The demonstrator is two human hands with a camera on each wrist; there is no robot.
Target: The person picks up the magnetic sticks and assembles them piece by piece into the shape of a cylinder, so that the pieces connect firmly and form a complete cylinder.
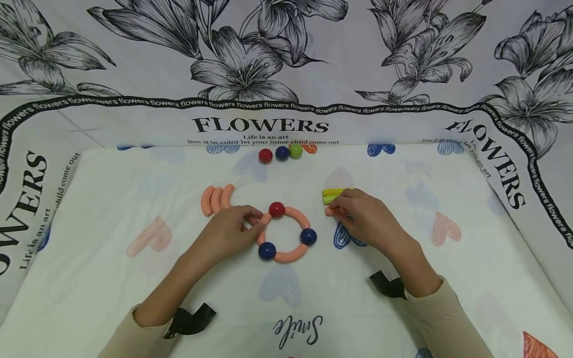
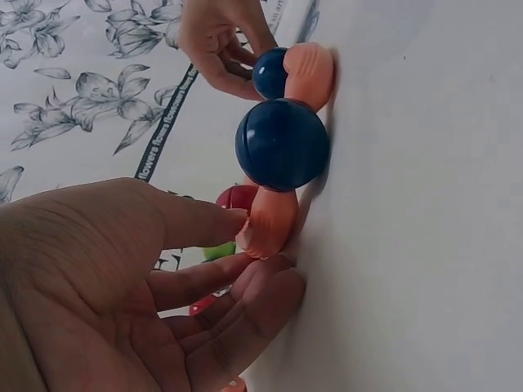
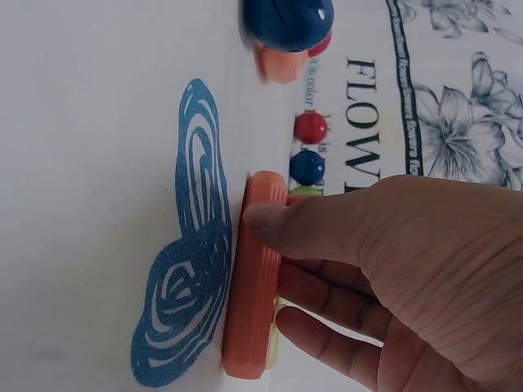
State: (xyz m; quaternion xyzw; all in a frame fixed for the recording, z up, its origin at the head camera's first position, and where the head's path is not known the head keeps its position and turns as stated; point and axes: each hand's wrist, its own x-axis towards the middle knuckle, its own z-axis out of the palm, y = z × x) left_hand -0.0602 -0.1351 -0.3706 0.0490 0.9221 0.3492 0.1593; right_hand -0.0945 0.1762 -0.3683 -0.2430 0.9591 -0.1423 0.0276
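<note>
A ring of curved orange rods (image 1: 292, 256) joined by a red ball (image 1: 277, 210) and two blue balls (image 1: 309, 236) lies on the cloth. My left hand (image 1: 235, 228) is at the ring's left side, its thumb and fingers pinching one curved rod (image 2: 274, 220) between the red ball and the lower blue ball. To the right of the ring, my right hand (image 1: 373, 219) pinches a straight orange rod (image 3: 255, 278) with the thumb on its near side. Just behind that rod lie yellow-green rods (image 1: 331, 200), partly hidden by the fingers.
Several loose curved orange rods (image 1: 215, 200) lie beyond the left hand. At the back, a red ball (image 1: 265, 155), a blue ball (image 1: 282, 153) and a green ball (image 1: 295, 150) stand in a row. A heart-printed white cloth (image 1: 179, 293) covers the table.
</note>
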